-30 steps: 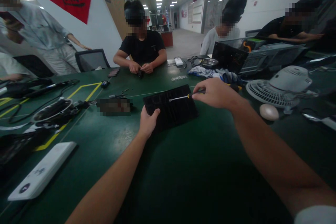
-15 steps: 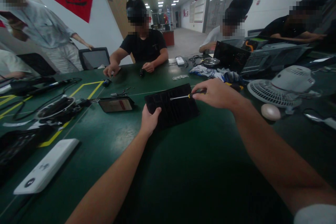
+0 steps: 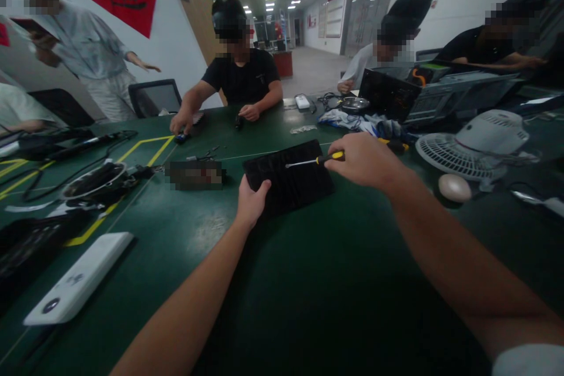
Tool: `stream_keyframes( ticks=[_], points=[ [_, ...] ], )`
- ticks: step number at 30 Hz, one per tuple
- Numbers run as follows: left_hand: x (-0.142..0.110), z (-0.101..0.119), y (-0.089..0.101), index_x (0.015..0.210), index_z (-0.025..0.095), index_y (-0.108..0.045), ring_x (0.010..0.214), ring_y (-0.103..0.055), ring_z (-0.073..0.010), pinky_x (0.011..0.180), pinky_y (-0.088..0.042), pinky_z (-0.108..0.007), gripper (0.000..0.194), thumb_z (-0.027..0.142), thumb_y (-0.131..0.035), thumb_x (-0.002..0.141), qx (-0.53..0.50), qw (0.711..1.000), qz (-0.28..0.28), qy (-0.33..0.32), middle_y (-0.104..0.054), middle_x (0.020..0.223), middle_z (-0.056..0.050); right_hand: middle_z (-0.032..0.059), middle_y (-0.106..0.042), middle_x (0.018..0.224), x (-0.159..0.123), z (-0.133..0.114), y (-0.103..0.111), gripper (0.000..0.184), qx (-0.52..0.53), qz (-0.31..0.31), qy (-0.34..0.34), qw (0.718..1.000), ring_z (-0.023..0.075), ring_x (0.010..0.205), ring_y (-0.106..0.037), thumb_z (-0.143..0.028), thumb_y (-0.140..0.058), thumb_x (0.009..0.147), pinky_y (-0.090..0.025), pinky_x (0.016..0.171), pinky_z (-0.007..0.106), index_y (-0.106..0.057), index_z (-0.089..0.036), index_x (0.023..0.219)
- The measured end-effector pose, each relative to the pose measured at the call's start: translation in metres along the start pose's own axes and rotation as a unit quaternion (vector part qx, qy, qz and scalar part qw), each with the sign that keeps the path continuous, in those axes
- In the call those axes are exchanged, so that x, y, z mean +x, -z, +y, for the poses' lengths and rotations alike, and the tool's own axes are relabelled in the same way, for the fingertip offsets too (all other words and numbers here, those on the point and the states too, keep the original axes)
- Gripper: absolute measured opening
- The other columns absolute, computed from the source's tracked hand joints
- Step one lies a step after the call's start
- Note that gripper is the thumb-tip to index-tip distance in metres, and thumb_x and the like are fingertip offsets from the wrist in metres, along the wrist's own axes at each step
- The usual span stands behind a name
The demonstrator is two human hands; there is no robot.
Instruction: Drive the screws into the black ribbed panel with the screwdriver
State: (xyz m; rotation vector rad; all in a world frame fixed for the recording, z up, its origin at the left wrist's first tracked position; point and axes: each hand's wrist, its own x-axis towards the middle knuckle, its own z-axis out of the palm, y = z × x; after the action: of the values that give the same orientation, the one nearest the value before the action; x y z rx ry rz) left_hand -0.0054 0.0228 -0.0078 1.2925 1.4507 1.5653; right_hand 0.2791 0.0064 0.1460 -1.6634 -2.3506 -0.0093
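A flat black panel [image 3: 288, 179] lies on the green table [image 3: 308, 282] in front of me. My left hand [image 3: 249, 201] grips its near left corner, thumb on top. My right hand [image 3: 363, 160] is closed round a screwdriver [image 3: 314, 161] with a yellow and black handle. Its metal shaft points left, and the tip rests over the panel's upper middle.
A white fan [image 3: 478, 144] and a pale egg-shaped object [image 3: 454, 187] lie to the right. A white device [image 3: 77, 279] sits near left, cables and dark gear [image 3: 90, 182] farther left. An open case [image 3: 418, 97] stands at the back right. Several other people sit or stand around the table.
My hands and the panel have stayed nearly still. The person in black across the table reached a hand out to the left along the table. The standing person at left shifted.
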Motion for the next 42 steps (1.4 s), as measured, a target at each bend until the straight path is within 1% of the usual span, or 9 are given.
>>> stream_keyframes(
  ticks=[5,7,9,11,13,17,22,33,42],
  points=[
    [0.000,0.000,0.001,0.124,0.021,-0.068,0.115,-0.076,-0.0302,0.108,-0.060,-0.051,0.044,0.029,-0.081,0.083,-0.012,1.000,-0.009,0.008,-0.078,0.123,-0.012,0.0178,-0.080,0.098,-0.003,-0.002,0.003,0.048,-0.014,-0.082,-0.016,0.996,0.0318,0.091,-0.073,-0.051,-0.048,0.106,-0.048,0.074,0.040,-0.081,-0.017,0.098],
    [0.000,0.000,0.000,0.124,0.021,-0.068,0.115,-0.076,-0.0302,0.109,-0.060,-0.052,0.044,0.029,-0.082,0.083,-0.013,1.000,-0.007,0.008,-0.078,0.123,-0.012,0.0135,-0.080,0.098,-0.004,0.002,0.005,0.034,0.014,-0.070,0.007,0.997,0.0288,0.087,-0.072,-0.048,-0.063,0.100,-0.046,0.071,0.037,-0.078,-0.019,0.109],
    [0.000,-0.001,0.000,0.123,0.021,-0.068,0.114,-0.076,-0.0299,0.109,-0.060,-0.052,0.043,0.028,-0.082,0.083,-0.016,1.000,-0.003,0.010,-0.078,0.121,-0.011,0.0075,-0.079,0.093,-0.004,0.008,0.007,0.033,0.032,-0.049,0.027,0.998,0.0255,0.082,-0.070,-0.040,-0.076,0.089,-0.044,0.069,0.034,-0.074,-0.022,0.116],
    [-0.001,-0.001,0.000,0.123,0.021,-0.069,0.115,-0.076,-0.0295,0.110,-0.059,-0.051,0.043,0.027,-0.082,0.083,-0.022,1.000,-0.002,0.010,-0.078,0.120,-0.011,0.0049,-0.077,0.087,-0.005,0.014,0.010,0.026,0.033,-0.021,0.031,0.999,0.0246,0.080,-0.069,-0.034,-0.078,0.085,-0.043,0.070,0.035,-0.075,-0.023,0.108],
    [-0.002,0.001,-0.001,0.122,0.021,-0.069,0.115,-0.076,-0.0293,0.111,-0.059,-0.051,0.042,0.025,-0.081,0.083,-0.021,1.000,-0.003,0.005,-0.078,0.120,-0.011,0.0065,-0.078,0.088,-0.004,0.017,0.013,0.018,0.031,0.014,0.032,0.999,0.0264,0.084,-0.071,-0.035,-0.074,0.088,-0.045,0.074,0.037,-0.078,-0.022,0.101],
    [-0.002,0.005,-0.001,0.121,0.020,-0.069,0.114,-0.076,-0.0291,0.110,-0.059,-0.051,0.040,0.024,-0.079,0.083,-0.006,1.000,-0.007,-0.006,-0.078,0.119,-0.010,0.0114,-0.083,0.100,-0.003,0.013,0.013,0.026,0.036,0.058,0.039,0.997,0.0311,0.095,-0.074,-0.039,-0.072,0.091,-0.050,0.082,0.041,-0.084,-0.020,0.103],
    [-0.002,0.005,-0.001,0.121,0.019,-0.068,0.113,-0.076,-0.0291,0.109,-0.060,-0.051,0.039,0.023,-0.079,0.083,0.001,1.000,-0.001,-0.002,-0.079,0.119,-0.010,0.0095,-0.082,0.090,-0.003,0.007,0.010,0.026,0.038,0.063,0.032,0.997,0.0286,0.086,-0.073,-0.038,-0.075,0.089,-0.050,0.079,0.040,-0.087,-0.021,0.104],
    [-0.002,0.002,0.000,0.121,0.021,-0.069,0.114,-0.075,-0.0290,0.110,-0.059,-0.051,0.040,0.025,-0.080,0.083,-0.008,1.000,-0.003,0.000,-0.078,0.118,-0.010,0.0095,-0.083,0.104,-0.004,0.001,0.008,0.023,0.023,0.062,0.017,0.998,0.0333,0.101,-0.073,-0.036,-0.076,0.090,-0.050,0.080,0.043,-0.087,-0.026,0.108],
    [0.000,0.000,0.000,0.120,0.020,-0.069,0.112,-0.076,-0.0284,0.106,-0.061,-0.048,0.040,0.026,-0.080,0.082,0.007,1.000,0.001,-0.005,-0.078,0.117,-0.009,0.0092,-0.083,0.106,-0.006,0.001,0.009,0.020,0.025,0.068,0.020,0.997,0.0330,0.101,-0.073,-0.033,-0.076,0.090,-0.047,0.078,0.041,-0.085,-0.026,0.106]
  ],
)
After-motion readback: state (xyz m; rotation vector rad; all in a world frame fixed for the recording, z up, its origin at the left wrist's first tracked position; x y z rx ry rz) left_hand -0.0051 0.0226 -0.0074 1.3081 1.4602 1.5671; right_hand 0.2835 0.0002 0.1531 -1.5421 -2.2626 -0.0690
